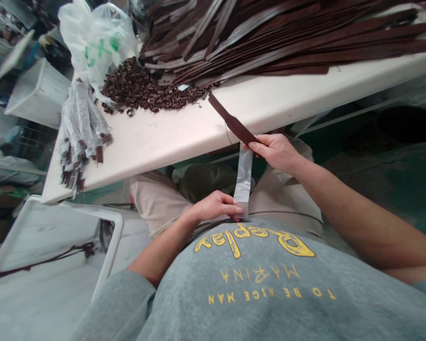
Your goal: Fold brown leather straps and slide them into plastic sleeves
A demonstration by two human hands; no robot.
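A dark brown leather strap point(230, 121) runs from the white table point(184, 137) down over its front edge. My right hand point(275, 150) is closed on the strap's lower end, just below the table edge. A narrow clear plastic sleeve point(243, 177) hangs from that end down to my lap. My left hand point(216, 206) pinches the sleeve's bottom end against my grey sweatshirt.
A large pile of brown straps point(287, 38) covers the back of the table. A heap of small brown loops point(142, 87) lies beside a plastic bag point(95, 40). Sleeved straps point(80, 132) lie bundled at the left edge. A white bin point(57, 255) stands lower left.
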